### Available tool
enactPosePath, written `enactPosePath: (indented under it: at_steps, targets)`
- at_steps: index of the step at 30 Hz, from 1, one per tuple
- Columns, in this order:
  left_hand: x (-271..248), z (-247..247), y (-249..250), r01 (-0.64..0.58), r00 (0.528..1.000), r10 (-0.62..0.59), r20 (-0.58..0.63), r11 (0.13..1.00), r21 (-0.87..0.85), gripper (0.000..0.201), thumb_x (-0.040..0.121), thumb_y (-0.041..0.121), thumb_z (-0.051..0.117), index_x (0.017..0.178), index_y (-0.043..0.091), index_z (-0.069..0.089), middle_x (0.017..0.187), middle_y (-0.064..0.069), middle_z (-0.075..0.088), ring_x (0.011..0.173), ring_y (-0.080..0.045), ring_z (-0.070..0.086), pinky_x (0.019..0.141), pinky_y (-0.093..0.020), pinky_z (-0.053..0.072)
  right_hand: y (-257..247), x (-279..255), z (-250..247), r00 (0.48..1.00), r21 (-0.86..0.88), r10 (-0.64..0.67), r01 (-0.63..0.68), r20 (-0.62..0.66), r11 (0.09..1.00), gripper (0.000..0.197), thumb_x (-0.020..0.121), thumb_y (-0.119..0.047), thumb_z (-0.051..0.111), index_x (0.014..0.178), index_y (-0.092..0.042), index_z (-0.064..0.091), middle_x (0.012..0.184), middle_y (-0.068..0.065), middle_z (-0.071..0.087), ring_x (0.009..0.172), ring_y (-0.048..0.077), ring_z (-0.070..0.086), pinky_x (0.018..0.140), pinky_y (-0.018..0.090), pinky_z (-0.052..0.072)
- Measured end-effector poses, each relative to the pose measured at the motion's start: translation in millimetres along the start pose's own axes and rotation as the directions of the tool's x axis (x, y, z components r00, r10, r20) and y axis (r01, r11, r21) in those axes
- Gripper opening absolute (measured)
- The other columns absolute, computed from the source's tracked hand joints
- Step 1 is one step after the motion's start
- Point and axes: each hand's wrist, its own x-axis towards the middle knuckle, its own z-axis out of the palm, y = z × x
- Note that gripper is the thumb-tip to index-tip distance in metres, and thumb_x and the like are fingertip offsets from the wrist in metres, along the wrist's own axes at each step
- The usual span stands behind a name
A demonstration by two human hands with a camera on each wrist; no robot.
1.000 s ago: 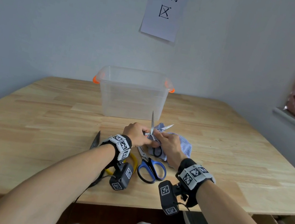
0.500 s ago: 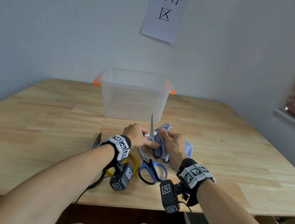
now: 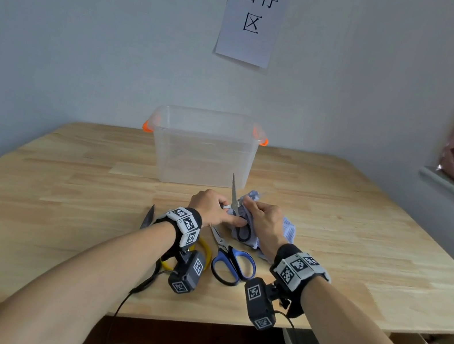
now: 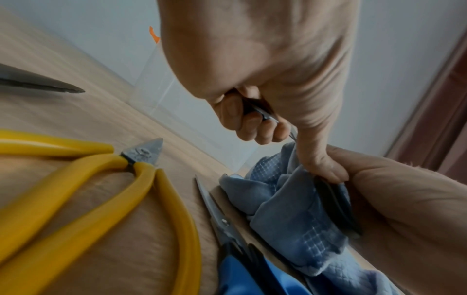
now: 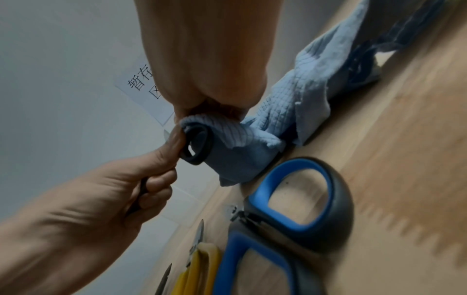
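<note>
Two hands are closed on one pair of black-handled scissors (image 3: pixel 234 191), held over the tabletop (image 3: pixel 67 174) before the clear storage box (image 3: pixel 201 155), one blade pointing up. One handle is enclosed in the grip of the left hand (image 3: pixel 208 208); the blue cloth (image 3: pixel 287 231) is pinched around the other loop by the right hand (image 3: pixel 263 223).

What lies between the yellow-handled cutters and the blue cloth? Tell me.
The blue-handled scissors lie between the cutters and the cloth, clearest in the left wrist view.
</note>
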Motion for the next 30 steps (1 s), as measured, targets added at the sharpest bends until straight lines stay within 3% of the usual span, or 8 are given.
enactPosePath:
  at_steps: [5,9,12,14,16,19,27,30]
  targets:
    - [-1.3,-1.4,-2.9,0.018,1.0,-0.018,-0.017,1.0,0.012,0.058,0.057,0.051,0.091,0.05,0.021,0.041,0.05,0.008,0.037,0.052,-0.014,0.033,0.052,-0.029,0.02,5.6,-11.4,9.9,0.987,0.037,0.081,-0.087,0.14,0.996,0.037,0.094,-0.026,0.065,0.074,0.005,0.071,0.075,0.02,0.068,0.072,0.027,0.064,0.078,0.049,0.057]
    - [-3.9,-2.4,-2.3,0.003,1.0,-0.003,-0.005,1.0,0.013,0.058,0.058,0.054,0.089,0.049,0.022,0.042,0.053,0.006,0.037,0.053,-0.014,0.033,0.052,-0.03,0.02,0.5,-6.0,2.0,0.991,0.093,0.063,-0.074,0.115,0.993,0.032,0.093,-0.02,0.067,0.086,0.011,0.071,0.081,0.028,0.068,0.073,0.028,0.064,0.071,0.04,0.057]
    - [-1.9,-1.8,-3.3,0.002,1.0,-0.002,-0.002,1.0,0.02,0.055,0.058,0.057,0.088,0.052,0.021,0.046,0.055,0.005,0.039,0.054,-0.015,0.034,0.052,-0.03,0.02,-2.5,-1.3,1.4,0.998,0.088,0.045,-0.048,0.041,0.995,0.028,0.09,-0.022,0.07,0.068,-0.006,0.075,0.079,0.027,0.07,0.071,0.028,0.064,0.072,0.046,0.057]
    - [-1.1,-1.2,-4.8,0.002,1.0,-0.002,-0.008,1.0,0.013,0.057,0.057,0.056,0.089,0.053,0.021,0.044,0.056,0.003,0.037,0.055,-0.016,0.033,0.054,-0.031,0.019,-3.3,-4.4,5.7,0.997,0.074,0.075,-0.076,0.016,0.994,0.034,0.09,-0.021,0.07,0.058,-0.011,0.07,0.067,0.018,0.066,0.065,0.025,0.06,0.065,0.039,0.054]
    - [-1.2,-1.6,-5.6,0.017,1.0,-0.017,-0.018,1.0,0.008,0.058,0.056,0.052,0.09,0.05,0.02,0.043,0.054,0.004,0.038,0.054,-0.015,0.033,0.053,-0.03,0.02,-2.3,-9.5,8.3,0.992,0.096,0.122,-0.125,0.041,0.987,0.031,0.091,-0.019,0.069,0.063,-0.005,0.066,0.065,0.015,0.062,0.063,0.024,0.059,0.061,0.035,0.052]
    - [-2.6,-0.8,-5.6,0.018,1.0,-0.018,-0.016,1.0,0.021,0.056,0.056,0.051,0.091,0.049,0.02,0.045,0.052,0.007,0.042,0.052,-0.013,0.035,0.052,-0.028,0.023,-1.1,-14.6,9.8,0.984,0.097,0.155,-0.163,0.092,0.982,0.027,0.089,-0.018,0.071,0.073,0.003,0.069,0.071,0.023,0.065,0.069,0.028,0.063,0.071,0.041,0.056]
    - [-4.0,-1.3,2.3,-0.008,1.0,0.009,-0.018,1.0,0.027,0.067,0.059,0.056,0.088,0.05,0.021,0.032,0.05,0.007,0.029,0.051,-0.014,0.027,0.051,-0.031,0.014,-8.6,-3.9,4.6,0.991,0.116,0.129,-0.124,-0.035,0.985,0.034,0.084,-0.02,0.074,0.053,-0.01,0.063,0.065,0.015,0.062,0.064,0.024,0.058,0.064,0.038,0.049]
    - [-0.3,-0.4,-1.0,0.011,0.999,-0.01,-0.046,1.0,0.008,0.064,0.058,0.055,0.088,0.049,0.019,0.036,0.05,0.007,0.031,0.05,-0.013,0.028,0.05,-0.03,0.015,-10.0,-12.1,10.9,0.992,0.099,0.119,-0.122,0.037,0.988,0.028,0.087,-0.02,0.072,0.065,-0.004,0.066,0.066,0.014,0.059,0.065,0.022,0.054,0.063,0.035,0.045]
